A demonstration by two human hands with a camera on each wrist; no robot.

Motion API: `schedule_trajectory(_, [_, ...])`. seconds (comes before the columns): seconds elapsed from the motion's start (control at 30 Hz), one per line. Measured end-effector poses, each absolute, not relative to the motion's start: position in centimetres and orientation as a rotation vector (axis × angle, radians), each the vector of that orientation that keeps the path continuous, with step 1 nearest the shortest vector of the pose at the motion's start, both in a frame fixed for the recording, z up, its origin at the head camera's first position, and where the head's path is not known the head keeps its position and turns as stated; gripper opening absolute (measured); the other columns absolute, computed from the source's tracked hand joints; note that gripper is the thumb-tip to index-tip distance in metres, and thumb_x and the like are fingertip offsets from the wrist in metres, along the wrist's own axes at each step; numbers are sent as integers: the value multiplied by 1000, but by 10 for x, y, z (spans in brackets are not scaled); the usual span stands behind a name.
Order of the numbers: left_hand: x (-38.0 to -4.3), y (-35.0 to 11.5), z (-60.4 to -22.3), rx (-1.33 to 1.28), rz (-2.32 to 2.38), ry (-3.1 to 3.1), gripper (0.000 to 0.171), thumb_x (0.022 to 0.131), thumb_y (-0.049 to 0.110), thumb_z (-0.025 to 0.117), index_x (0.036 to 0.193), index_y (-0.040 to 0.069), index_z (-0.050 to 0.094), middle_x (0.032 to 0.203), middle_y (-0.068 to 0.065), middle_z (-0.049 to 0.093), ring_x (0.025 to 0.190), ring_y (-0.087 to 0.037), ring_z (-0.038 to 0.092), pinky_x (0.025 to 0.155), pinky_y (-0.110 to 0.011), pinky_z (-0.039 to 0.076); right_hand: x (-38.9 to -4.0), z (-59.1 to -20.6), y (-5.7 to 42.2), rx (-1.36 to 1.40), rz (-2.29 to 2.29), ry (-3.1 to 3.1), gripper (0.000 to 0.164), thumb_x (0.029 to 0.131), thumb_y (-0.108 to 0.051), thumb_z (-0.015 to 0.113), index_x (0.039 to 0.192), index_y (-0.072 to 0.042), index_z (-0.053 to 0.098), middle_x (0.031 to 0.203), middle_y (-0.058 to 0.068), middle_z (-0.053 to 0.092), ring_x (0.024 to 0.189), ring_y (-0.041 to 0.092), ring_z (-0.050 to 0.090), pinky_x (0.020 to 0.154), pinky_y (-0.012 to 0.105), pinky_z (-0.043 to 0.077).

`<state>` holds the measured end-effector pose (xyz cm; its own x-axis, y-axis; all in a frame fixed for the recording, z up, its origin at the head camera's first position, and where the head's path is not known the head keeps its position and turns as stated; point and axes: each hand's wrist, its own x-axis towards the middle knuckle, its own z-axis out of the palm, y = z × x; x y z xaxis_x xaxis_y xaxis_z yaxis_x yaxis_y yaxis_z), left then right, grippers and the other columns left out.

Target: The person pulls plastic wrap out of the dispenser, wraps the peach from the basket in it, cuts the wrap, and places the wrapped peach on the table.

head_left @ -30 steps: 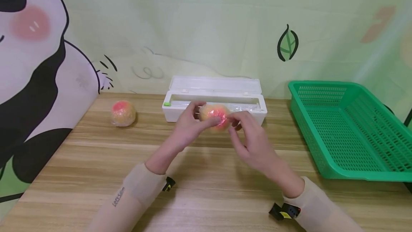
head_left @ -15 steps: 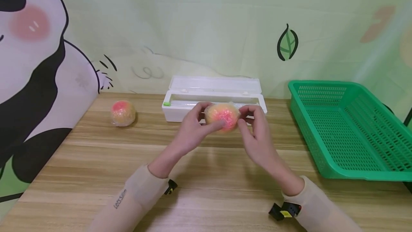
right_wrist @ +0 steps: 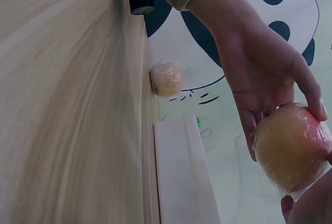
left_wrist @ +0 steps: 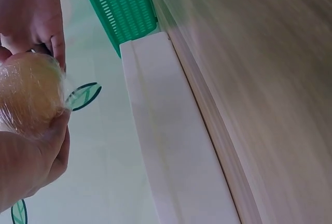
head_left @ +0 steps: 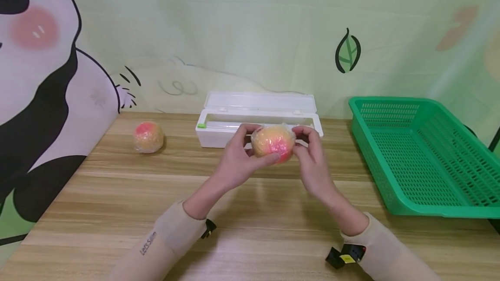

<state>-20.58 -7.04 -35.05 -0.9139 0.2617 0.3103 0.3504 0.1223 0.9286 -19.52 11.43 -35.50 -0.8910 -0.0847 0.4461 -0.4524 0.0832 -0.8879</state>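
Note:
A yellow-and-pink peach (head_left: 273,140) wrapped in clear cling film is held above the table, just in front of the white box. My left hand (head_left: 238,159) grips it from the left, thumb across the front and fingers behind. On its right side my right hand (head_left: 315,164) pinches at the wrapped peach with thumb and fingertips. The left wrist view shows the glossy film around the peach (left_wrist: 31,94), with loose film at its edge. A second wrapped peach (head_left: 148,137) rests on the table at the left. Some right fingertips are hidden behind the held peach.
The white cling film box (head_left: 216,138) stands at the back of the wooden table (head_left: 250,242), lid raised, a roll inside, a green piece at its left end. A green plastic basket (head_left: 390,177) stands at the right. A printed cloth (head_left: 250,34) hangs behind.
The held peach has moved slightly right and tilted, bringing more of its yellow side into view. My right hand has moved a little right and now touches the peach's right side.

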Motion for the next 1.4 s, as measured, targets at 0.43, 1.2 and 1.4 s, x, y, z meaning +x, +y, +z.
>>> schedule_trajectory(0.43, [-207,-74,-348,-826,-2111,-2233,58,78,7,83,119,10,42,123,-6,52,108,-24,57,90,-34,47,-196,-354,121,721,2046,-1974,43,85,5,38,128,10,41,121,12,47,106,21,47,90,30,44])
schedule_trajectory(1.2, [-214,-77,-351,-477,-2333,-2257,53,87,19,75,121,8,36,110,-16,58,95,-21,61,82,-31,48,-195,-352,117,620,1886,-2277,44,103,-14,52,143,1,39,134,6,45,123,24,47,94,30,45])
schedule_trajectory(1.4, [-211,-77,-351,-596,-2250,-2312,55,89,21,75,123,10,33,113,-12,59,97,-22,59,81,-32,49,-193,-351,116,628,1893,-2300,49,101,-23,59,144,-5,44,136,5,44,124,29,48,89,31,48])
